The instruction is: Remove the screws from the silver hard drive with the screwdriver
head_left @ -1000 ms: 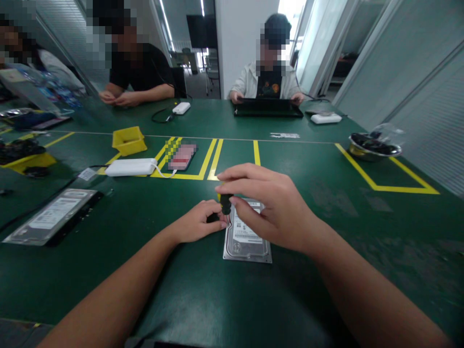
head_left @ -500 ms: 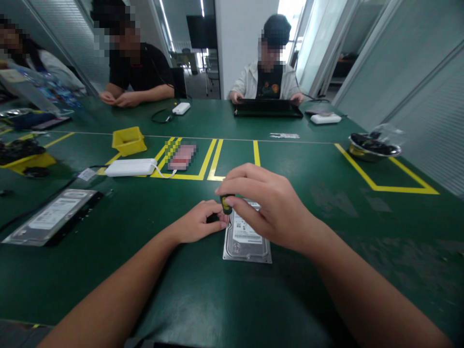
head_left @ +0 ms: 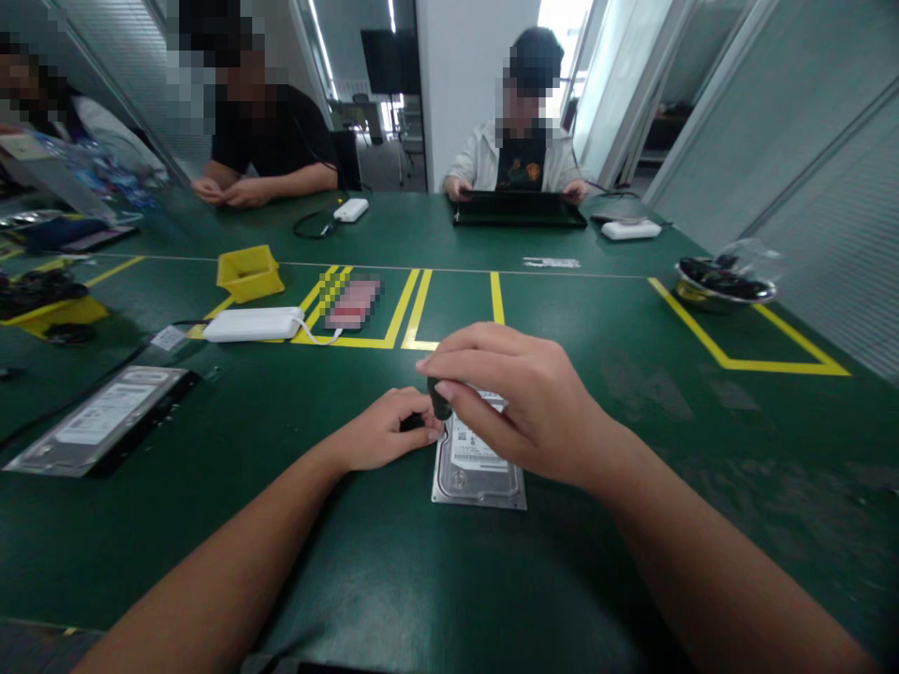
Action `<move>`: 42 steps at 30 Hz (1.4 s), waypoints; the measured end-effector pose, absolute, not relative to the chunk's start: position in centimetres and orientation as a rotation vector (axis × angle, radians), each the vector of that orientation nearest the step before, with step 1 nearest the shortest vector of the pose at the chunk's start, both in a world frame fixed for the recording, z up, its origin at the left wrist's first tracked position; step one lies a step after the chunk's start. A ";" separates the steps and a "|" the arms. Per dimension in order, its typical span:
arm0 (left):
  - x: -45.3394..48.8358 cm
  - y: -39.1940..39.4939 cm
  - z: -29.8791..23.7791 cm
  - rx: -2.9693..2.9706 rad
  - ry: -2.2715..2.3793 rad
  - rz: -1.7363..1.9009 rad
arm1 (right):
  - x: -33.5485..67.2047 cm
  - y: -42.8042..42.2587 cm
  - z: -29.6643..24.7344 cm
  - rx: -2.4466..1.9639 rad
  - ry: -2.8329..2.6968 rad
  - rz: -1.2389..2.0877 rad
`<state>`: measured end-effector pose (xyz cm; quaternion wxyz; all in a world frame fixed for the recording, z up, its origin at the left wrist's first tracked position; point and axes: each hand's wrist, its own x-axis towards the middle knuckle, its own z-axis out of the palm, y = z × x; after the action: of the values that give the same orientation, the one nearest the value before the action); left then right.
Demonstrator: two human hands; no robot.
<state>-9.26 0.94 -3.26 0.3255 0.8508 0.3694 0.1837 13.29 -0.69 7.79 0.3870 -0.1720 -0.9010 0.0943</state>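
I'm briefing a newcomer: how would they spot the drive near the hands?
On the green table, look where the left hand and right hand are close together. The drive lies flat there, silver with a white label, partly hidden beneath the right hand. Unlike the other drive off to the left, it has a screwdriver held at its left edge.

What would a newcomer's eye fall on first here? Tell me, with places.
Probably the right hand, in the middle, holding a dark-handled screwdriver over the left edge of a hard drive, with the left hand at that edge. After that, perhaps the bright yellow box farther back on the left, and the metal bowl of dark things at far right.
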 end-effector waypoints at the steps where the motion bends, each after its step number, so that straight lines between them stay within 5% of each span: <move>1: -9.3 0.9 -3.2 2.232 0.962 0.486 | 13.3 -0.7 7.8 -0.450 -2.296 0.233; 42: -9.1 0.8 -2.8 2.191 1.010 0.448 | 13.7 -0.8 8.0 -0.473 -2.297 0.320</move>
<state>-9.07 0.79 -2.76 0.3373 0.8405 0.3876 0.1718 13.72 -0.76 8.04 0.3777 -0.1851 -0.8986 0.1253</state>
